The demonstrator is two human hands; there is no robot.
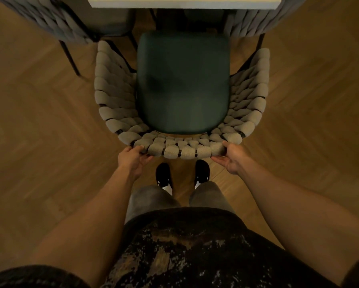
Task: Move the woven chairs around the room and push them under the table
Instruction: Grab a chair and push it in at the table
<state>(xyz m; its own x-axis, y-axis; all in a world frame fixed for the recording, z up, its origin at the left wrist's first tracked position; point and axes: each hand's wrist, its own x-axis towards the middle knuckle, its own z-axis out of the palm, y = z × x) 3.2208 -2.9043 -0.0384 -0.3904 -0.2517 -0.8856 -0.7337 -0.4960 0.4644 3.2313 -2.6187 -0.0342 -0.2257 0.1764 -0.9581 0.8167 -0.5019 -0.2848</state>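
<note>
A woven chair [112, 113] with a beige braided back and a dark green seat cushion stands directly in front of me, facing the white table [184, 2] at the top edge. Its seat front sits just short of the table edge. My left hand [134, 157] grips the left part of the chair's curved back rim, thumb on top. My right hand [229, 159] holds the right part of the same rim, thumb on top and fingers underneath.
Two more woven chairs stand at the table: one at the upper left [56, 23] and one at the upper right [255, 21], both close beside the middle chair. Herringbone wooden floor [39, 121] spreads on either side. My feet in dark shoes [164, 176] are just behind the chair.
</note>
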